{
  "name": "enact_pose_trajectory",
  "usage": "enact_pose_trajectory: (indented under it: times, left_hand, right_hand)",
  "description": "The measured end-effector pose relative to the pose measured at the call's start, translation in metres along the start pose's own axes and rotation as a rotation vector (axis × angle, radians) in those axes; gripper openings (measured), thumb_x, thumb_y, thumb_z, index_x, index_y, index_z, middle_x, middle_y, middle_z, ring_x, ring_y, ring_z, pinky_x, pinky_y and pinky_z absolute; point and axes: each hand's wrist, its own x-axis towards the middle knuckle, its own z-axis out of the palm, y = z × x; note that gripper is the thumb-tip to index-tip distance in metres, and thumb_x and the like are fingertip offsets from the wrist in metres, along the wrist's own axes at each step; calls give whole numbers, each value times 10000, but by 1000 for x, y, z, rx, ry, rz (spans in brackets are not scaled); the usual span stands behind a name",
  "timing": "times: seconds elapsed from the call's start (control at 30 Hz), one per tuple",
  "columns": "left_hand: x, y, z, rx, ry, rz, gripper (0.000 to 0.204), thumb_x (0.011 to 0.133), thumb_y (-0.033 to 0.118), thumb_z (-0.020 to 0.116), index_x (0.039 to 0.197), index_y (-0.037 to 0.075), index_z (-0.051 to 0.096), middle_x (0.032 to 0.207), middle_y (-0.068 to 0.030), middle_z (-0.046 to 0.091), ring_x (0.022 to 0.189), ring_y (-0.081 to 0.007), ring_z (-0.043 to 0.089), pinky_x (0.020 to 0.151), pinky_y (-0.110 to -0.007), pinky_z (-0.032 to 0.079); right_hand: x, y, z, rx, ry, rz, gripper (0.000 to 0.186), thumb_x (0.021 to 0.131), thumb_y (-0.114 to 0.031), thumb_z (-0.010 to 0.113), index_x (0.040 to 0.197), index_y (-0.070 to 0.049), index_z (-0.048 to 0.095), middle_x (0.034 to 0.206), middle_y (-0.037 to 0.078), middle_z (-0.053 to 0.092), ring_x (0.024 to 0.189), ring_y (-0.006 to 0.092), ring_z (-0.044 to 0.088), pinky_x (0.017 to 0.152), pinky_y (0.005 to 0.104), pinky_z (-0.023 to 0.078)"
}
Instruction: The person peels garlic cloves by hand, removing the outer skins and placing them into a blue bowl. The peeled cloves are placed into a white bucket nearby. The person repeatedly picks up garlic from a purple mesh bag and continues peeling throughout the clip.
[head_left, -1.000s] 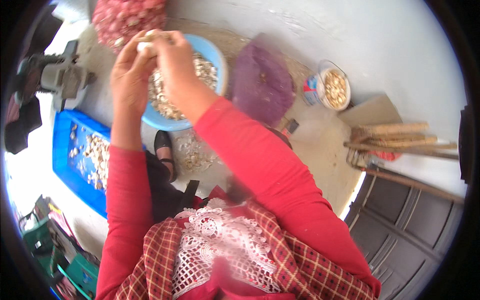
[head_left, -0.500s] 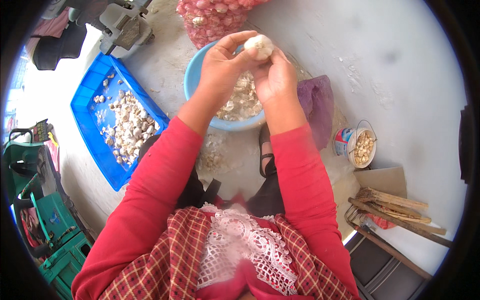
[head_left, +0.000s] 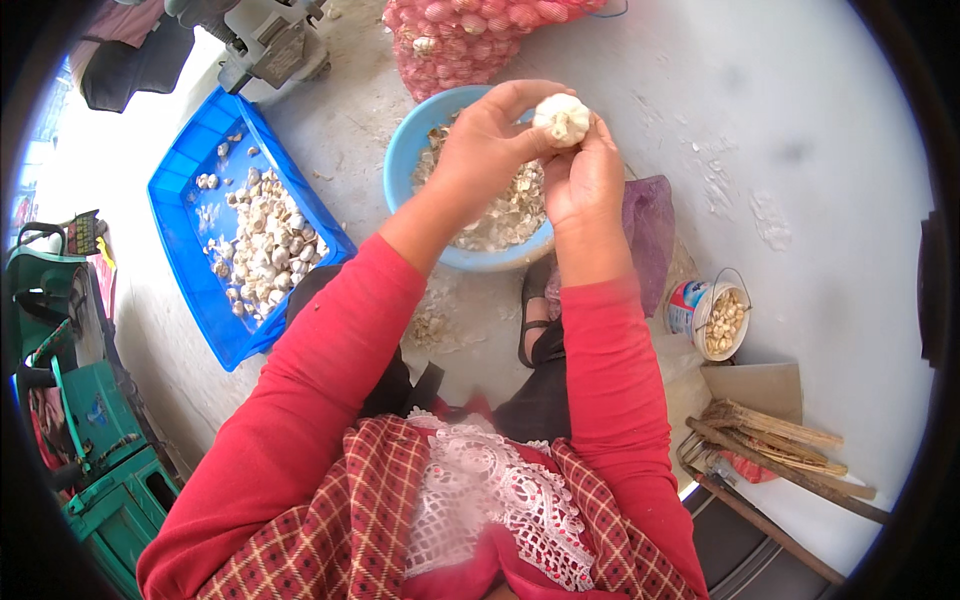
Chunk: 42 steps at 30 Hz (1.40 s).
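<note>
A whole white garlic bulb (head_left: 562,120) is held between both my hands, above the right side of a light blue basin (head_left: 400,170). My left hand (head_left: 492,140) grips it from the left with thumb and fingers. From below and the right, the fingers of my right hand (head_left: 588,180) close on the same bulb. Papery garlic skins (head_left: 505,215) lie in the basin under my hands. To the left, a blue plastic tray (head_left: 190,290) holds a heap of loose garlic cloves and pieces (head_left: 268,245).
A red mesh sack of garlic bulbs (head_left: 455,45) stands behind the basin. Right of it lie a purple mesh bag (head_left: 648,230) and a small bucket of cloves (head_left: 722,322). Wooden sticks (head_left: 770,435) are at the lower right, a green plastic case (head_left: 110,440) at the left.
Both hands, with the garlic bulb still in them, have shifted right and slightly down in the picture. The bulb is turned differently. The surroundings have shifted a little as the view moved.
</note>
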Motion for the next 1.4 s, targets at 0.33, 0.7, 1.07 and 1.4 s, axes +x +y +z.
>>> enact_pose_trajectory:
  times: [0.33, 0.7, 1.07, 1.4]
  left_hand:
    - [-2, -4, 0, -42, 163, 27, 468, 865, -22, 671, 1307, -9, 516, 1256, -113, 599, 1139, -175, 592, 983, -305, 474]
    - [-1, 1, -1, 25, 72, -3, 498, 864, 41, 722, 1317, -2, 521, 1223, -90, 615, 1092, -153, 600, 951, -295, 484]
    - [-1, -4, -1, -13, 146, -28, 443, 850, 21, 707, 1261, 20, 543, 1163, -117, 656, 1032, -151, 640, 887, -278, 512]
    - [5, -10, -5, 169, 249, 141, 499, 764, -29, 751, 1229, 30, 581, 1125, -87, 655, 999, -160, 651, 839, -268, 533]
  right_hand:
    - [-10, 0, 4, -126, -142, 27, 290, 1031, -176, 453, 1254, 0, 510, 1175, 116, 580, 1060, 218, 578, 917, 403, 508]
    - [-8, -8, 2, -104, -67, 45, 252, 1012, -135, 457, 1190, 11, 560, 1128, 125, 614, 1025, 223, 611, 909, 381, 507]
    - [-12, -8, 4, -82, -106, 104, 293, 1032, -150, 457, 1257, 23, 530, 1194, 130, 581, 1067, 228, 572, 972, 420, 482]
    - [-12, -13, 2, -195, -15, 30, 243, 1009, -140, 509, 1194, 5, 567, 1099, 107, 616, 989, 199, 592, 900, 385, 519]
